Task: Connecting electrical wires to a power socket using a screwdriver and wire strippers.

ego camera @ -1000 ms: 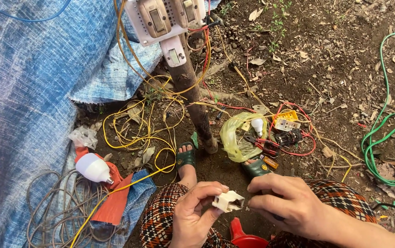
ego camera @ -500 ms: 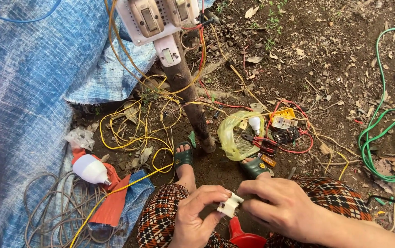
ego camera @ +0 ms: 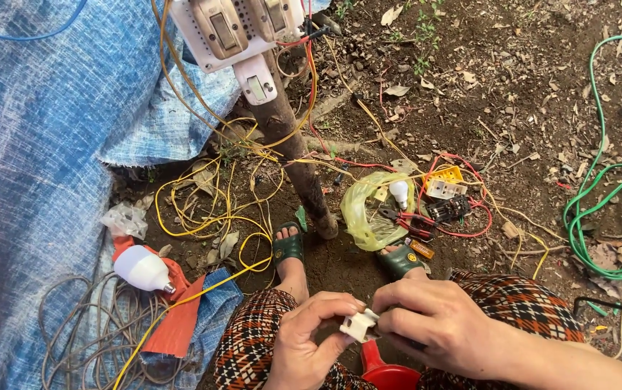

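2 bulbs point(ego camera: 141, 269) point(ego camera: 399, 192), 2 hands point(ego camera: 309, 339) point(ego camera: 434, 325), 2 sandals point(ego camera: 288, 247) point(ego camera: 400, 260)

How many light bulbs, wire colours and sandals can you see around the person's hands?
White light bulbs: 2, a large one and a small one
Loose wire colours: 4, yellow, red, green, grey
Green sandals: 2
Total: 8

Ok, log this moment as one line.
left hand: holds white plastic part | right hand: pinches same part | nearby: red bowl, yellow wire
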